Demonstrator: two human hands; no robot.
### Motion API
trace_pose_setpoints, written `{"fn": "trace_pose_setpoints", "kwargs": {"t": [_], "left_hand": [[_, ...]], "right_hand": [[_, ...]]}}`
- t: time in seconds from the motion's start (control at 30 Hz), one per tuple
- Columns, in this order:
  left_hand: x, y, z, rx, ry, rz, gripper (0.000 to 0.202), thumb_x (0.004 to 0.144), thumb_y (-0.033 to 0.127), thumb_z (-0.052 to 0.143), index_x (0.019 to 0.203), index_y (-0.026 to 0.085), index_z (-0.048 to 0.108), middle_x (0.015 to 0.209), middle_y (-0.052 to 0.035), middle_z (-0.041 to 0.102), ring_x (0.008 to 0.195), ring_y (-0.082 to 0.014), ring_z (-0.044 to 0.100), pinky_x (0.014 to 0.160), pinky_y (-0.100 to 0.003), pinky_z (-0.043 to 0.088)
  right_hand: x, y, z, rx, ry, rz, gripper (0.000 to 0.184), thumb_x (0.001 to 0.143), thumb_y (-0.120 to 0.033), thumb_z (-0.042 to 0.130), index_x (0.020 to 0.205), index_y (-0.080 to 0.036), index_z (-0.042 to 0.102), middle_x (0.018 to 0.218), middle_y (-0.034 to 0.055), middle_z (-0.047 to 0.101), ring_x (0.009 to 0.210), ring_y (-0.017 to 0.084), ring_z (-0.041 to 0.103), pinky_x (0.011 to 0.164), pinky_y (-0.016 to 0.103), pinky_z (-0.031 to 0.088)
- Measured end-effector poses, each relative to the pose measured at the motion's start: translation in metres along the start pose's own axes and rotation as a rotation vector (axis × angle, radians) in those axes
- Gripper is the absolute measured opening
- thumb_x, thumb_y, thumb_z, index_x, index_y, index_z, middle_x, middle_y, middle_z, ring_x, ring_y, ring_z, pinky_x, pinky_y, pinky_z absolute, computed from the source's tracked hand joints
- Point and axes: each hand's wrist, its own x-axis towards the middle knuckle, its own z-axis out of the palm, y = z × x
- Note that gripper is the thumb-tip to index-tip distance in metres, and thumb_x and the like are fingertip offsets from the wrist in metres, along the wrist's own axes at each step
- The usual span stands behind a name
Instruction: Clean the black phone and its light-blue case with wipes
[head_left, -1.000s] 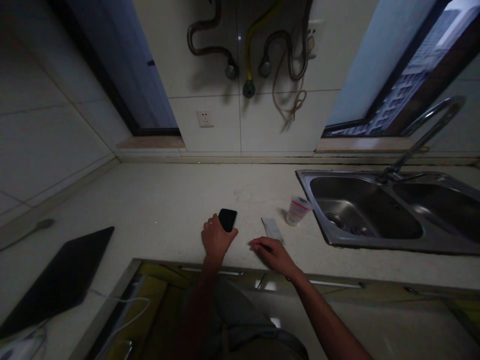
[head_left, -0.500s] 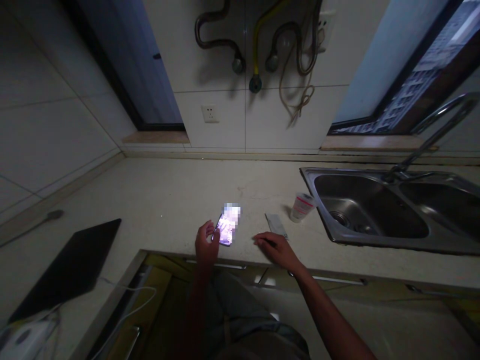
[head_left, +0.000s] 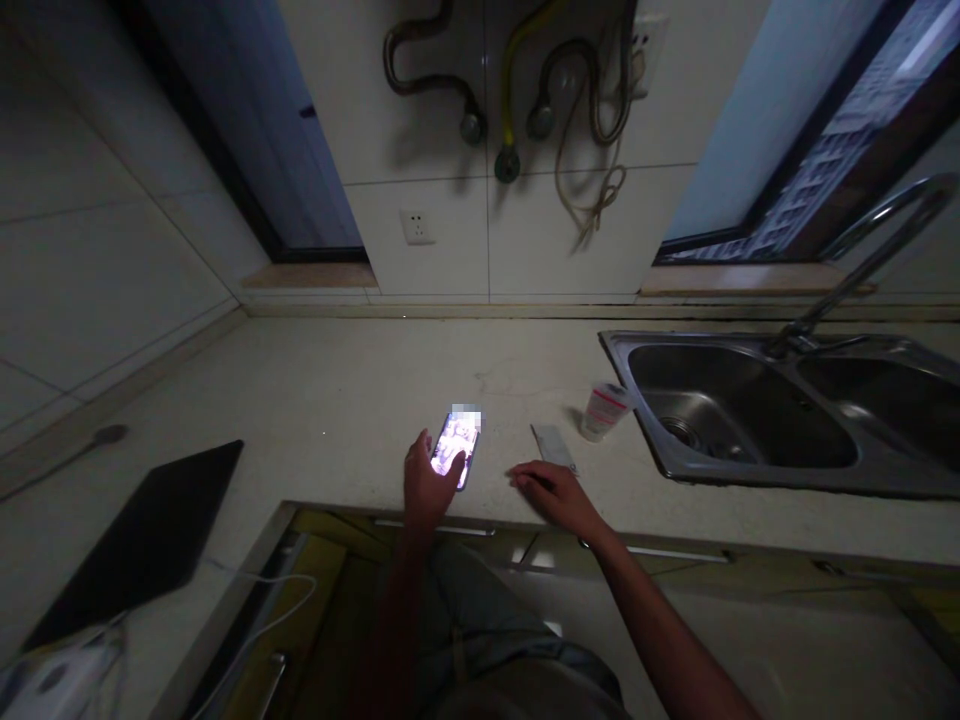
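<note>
while our left hand (head_left: 431, 485) grips the lit phone (head_left: 454, 443) between thumb and fingers, the phone's long side points ahead, leaning right. our right hand (head_left: 553, 494) is farther off, fingers curled by the flat pale thing (head_left: 553, 444); we cannot tell if they hold anything.

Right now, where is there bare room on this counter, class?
Free: between the black slab and left hand; behind the phone, up to the wall. Crowded: from the right hand past the pale rectangle and cup to the sink.
</note>
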Motion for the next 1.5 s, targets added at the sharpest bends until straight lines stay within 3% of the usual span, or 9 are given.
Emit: {"fn": "trace_pose_setpoints", "kwargs": {"t": [0.17,0.33,0.77,0.97,1.2,1.37,1.5], "left_hand": [[0.010,0.033,0.002,0.343,-0.065,0.113,0.092,0.076,0.054,0.067,0.147,0.005,0.033,0.129,-0.0255,0.059,0.120,-0.0360,0.055,0.100,-0.049,0.045],[0.017,0.052,0.010,0.562,-0.129,0.079,0.083,0.078,0.046,0.062,0.145,0.005,0.037,0.127,-0.0244,0.060,0.118,-0.0363,0.055,0.096,-0.046,0.044],[0.019,0.058,0.013,0.611,-0.135,0.013,0.067,0.073,0.048,0.062,0.128,0.012,0.050,0.120,-0.0190,0.061,0.113,-0.0340,0.054,0.088,-0.043,0.045],[0.022,0.057,0.016,0.595,-0.136,0.010,0.063,0.070,0.048,0.064,0.121,0.014,0.052,0.115,-0.0171,0.062,0.111,-0.0336,0.055,0.084,-0.043,0.048],[0.023,0.041,0.011,0.486,-0.131,0.043,0.082,0.077,0.052,0.064,0.143,0.009,0.039,0.128,-0.0213,0.060,0.119,-0.0355,0.053,0.096,-0.046,0.044],[0.026,0.022,-0.003,0.190,-0.171,0.038,0.060,0.085,0.050,0.056,0.134,0.015,0.052,0.125,-0.0157,0.063,0.117,-0.0293,0.057,0.102,-0.044,0.044],[0.019,0.005,-0.008,-0.065,-0.127,-0.006,0.048,0.084,0.045,0.057,0.122,0.015,0.059,0.121,-0.0146,0.065,0.109,-0.0249,0.063,0.096,-0.041,0.050]], "right_hand": [[0.000,-0.001,0.000,-0.004,0.006,0.001,0.028,0.095,-0.043,0.057,0.103,-0.022,0.074,0.098,0.0070,0.077,0.088,0.021,0.071,0.083,0.035,0.055],[0.000,-0.001,0.000,-0.007,0.015,-0.001,0.028,0.095,-0.041,0.056,0.102,-0.022,0.074,0.097,0.0071,0.078,0.089,0.022,0.072,0.082,0.035,0.055],[0.000,-0.001,0.000,-0.003,0.005,0.018,0.027,0.096,-0.041,0.056,0.103,-0.022,0.074,0.097,0.0069,0.077,0.089,0.021,0.071,0.080,0.035,0.055],[0.000,-0.006,0.000,-0.008,0.001,0.019,0.028,0.096,-0.041,0.055,0.103,-0.022,0.074,0.098,0.0077,0.077,0.089,0.022,0.071,0.081,0.036,0.055],[0.000,-0.003,0.000,-0.003,0.008,0.003,0.029,0.095,-0.043,0.055,0.103,-0.022,0.074,0.098,0.0076,0.077,0.089,0.022,0.072,0.082,0.036,0.056],[0.001,0.001,0.002,-0.009,0.007,0.000,0.030,0.096,-0.043,0.054,0.105,-0.022,0.074,0.099,0.0075,0.077,0.090,0.022,0.072,0.084,0.036,0.056],[-0.001,-0.005,-0.001,-0.017,-0.014,-0.018,0.029,0.097,-0.041,0.053,0.104,-0.022,0.073,0.098,0.0075,0.077,0.091,0.022,0.072,0.084,0.037,0.056]]}}
